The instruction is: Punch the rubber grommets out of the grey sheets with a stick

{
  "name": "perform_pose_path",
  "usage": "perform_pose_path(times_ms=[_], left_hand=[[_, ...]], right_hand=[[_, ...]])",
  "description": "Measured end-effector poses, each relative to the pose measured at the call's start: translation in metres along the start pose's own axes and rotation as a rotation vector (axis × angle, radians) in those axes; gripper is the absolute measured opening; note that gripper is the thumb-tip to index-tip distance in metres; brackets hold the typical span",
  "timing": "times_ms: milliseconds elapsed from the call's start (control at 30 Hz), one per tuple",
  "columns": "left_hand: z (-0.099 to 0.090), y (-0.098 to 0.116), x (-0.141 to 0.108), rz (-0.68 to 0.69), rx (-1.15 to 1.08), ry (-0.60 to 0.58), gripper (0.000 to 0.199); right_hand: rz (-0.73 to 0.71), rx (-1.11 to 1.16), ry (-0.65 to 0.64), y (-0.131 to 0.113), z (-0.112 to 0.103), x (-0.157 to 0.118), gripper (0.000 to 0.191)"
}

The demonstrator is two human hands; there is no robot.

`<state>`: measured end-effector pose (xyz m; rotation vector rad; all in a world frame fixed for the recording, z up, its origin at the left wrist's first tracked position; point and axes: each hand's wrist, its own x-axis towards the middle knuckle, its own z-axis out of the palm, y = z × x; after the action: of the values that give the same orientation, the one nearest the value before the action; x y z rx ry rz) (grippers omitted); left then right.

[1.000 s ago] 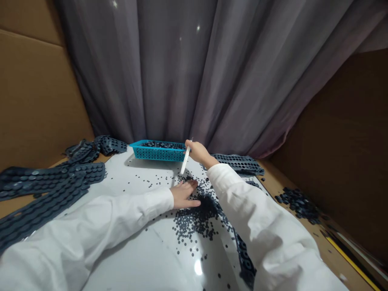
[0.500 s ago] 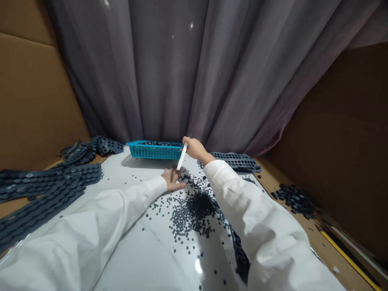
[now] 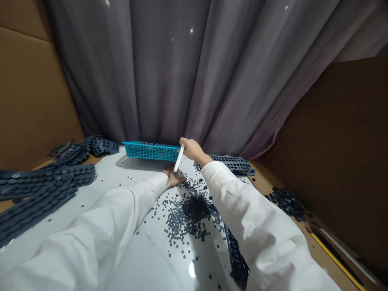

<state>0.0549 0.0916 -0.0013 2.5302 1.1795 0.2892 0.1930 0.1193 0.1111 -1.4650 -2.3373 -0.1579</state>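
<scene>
My right hand (image 3: pixel 193 150) is closed around a slim, flat white stick (image 3: pixel 179 159), which slants down toward my left hand. Beside the stick's lower end, my left hand (image 3: pixel 176 178) lies low over the white tabletop (image 3: pixel 145 258), thumb stretched out and the other fingers partly hidden. Many small dark discs (image 3: pixel 194 210) are scattered near it, densest in a heap below my hands. Just behind, a blue perforated basket (image 3: pixel 148 152) with dark pieces inside stands at the far edge, its right end by my right hand.
Dark strips with rows of round bumps (image 3: pixel 45 202) lie at the left. A dark perforated sheet (image 3: pixel 233 163) and a pile of black pieces (image 3: pixel 286 202) are at the right, near a yellow rod (image 3: pixel 333 256). Cardboard walls (image 3: pixel 30 97) and a grey curtain (image 3: pixel 163 72) enclose the table.
The view has shifted slightly. My left hand has moved a little forward and right relative to the basket, farther under the stick. My right hand keeps its hold on the white stick.
</scene>
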Motion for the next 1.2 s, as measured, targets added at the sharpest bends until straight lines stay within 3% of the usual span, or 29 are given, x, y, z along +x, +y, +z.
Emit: perform_pose_path(times_ms=[100,200,433,567,700,833,933,1100,1200], left_hand=[[0.023,0.018,-0.001,0.148,-0.016,-0.084,0.037],[0.030,0.021,0.008,0.209,-0.034,-0.091,0.038],[0.020,-0.003,0.071,-0.077,0.017,0.103,0.034],[0.023,0.001,0.090,-0.107,0.052,0.106,0.034],[0.023,0.010,0.080,0.068,0.064,-0.023,0.038],[0.022,0.016,0.045,0.309,0.047,-0.187,0.043],[0.014,0.017,0.028,0.388,0.029,-0.226,0.043],[-0.003,0.019,0.053,0.181,0.056,-0.077,0.037],[0.000,0.023,0.068,0.055,0.081,-0.044,0.038]], right_hand=[[-0.012,0.009,0.007,0.002,0.001,0.002,0.016],[-0.020,0.023,0.012,0.005,0.002,0.002,0.015],[-0.022,0.011,0.011,0.007,0.001,0.002,0.010],[-0.025,-0.007,0.002,0.008,0.001,0.004,0.010],[-0.027,-0.009,0.001,0.009,0.000,0.005,0.012],[-0.040,0.003,0.000,0.010,-0.002,0.006,0.016],[-0.042,0.010,0.001,0.011,-0.002,0.007,0.017],[-0.042,0.001,-0.005,0.009,0.000,0.007,0.014],[-0.043,-0.015,-0.016,0.007,-0.001,0.005,0.013]])
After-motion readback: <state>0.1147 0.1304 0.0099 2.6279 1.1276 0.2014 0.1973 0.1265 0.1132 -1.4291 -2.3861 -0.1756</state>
